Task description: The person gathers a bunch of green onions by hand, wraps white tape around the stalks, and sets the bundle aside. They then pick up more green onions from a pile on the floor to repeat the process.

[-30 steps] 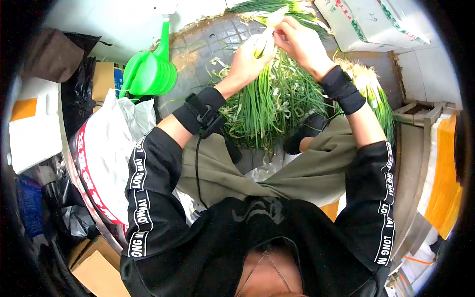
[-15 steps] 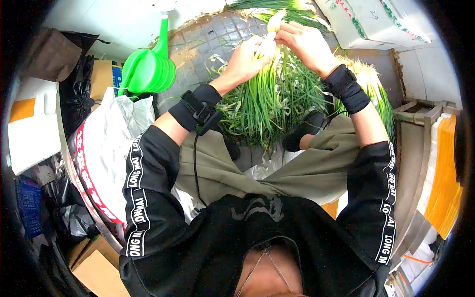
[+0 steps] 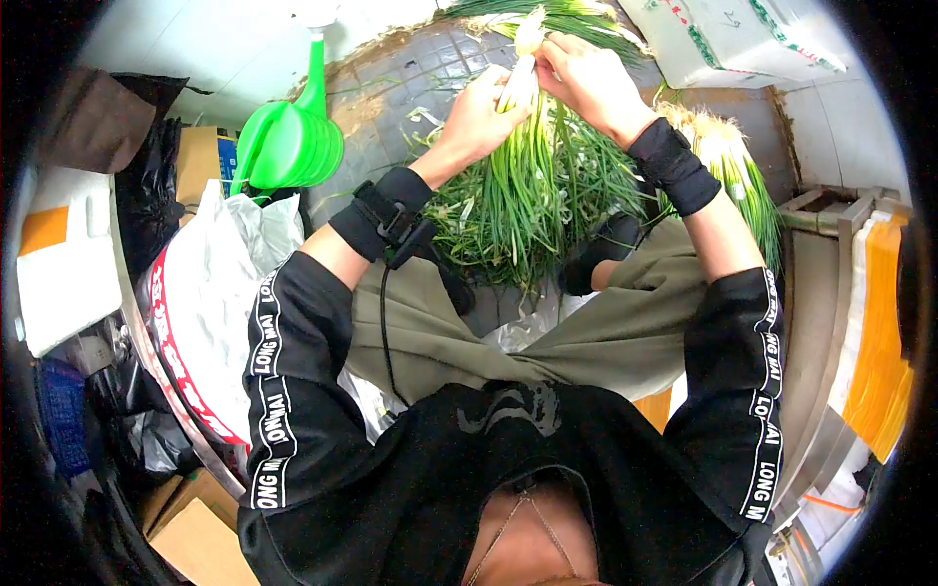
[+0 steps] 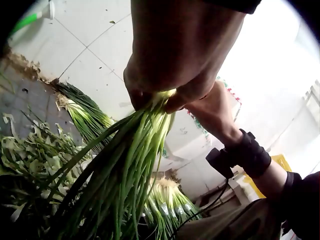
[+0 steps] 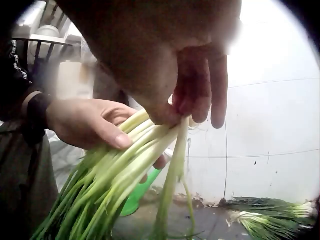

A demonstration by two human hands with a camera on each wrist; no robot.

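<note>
In the head view the left hand [image 3: 479, 119] grips a bunch of green onions [image 3: 518, 93] around its white stems, the green leaves hanging down. The right hand [image 3: 594, 86] is at the upper end of the bunch. Seen from the right wrist, the thumb and index finger of the right hand [image 5: 165, 85] pinch a stalk [image 5: 176, 160] at the side of the bunch [image 5: 127, 155], while the left hand [image 5: 90, 122] wraps the other stems. The left wrist view shows the leaves [image 4: 130, 170] fanning below the left hand [image 4: 170, 65].
Loose leaves and trimmings [image 3: 596, 176] lie on the tiled floor between the feet. One onion pile [image 3: 733, 161] stands at the right, another [image 3: 586, 21] by the wall. A green watering can [image 3: 293, 146], a white bag [image 3: 230, 264] and a white box [image 3: 728, 39] surround the spot.
Both hands and the bunch have shifted slightly left in the head view. The left hand keeps its grip, and the right hand stays near the top of the bunch.
</note>
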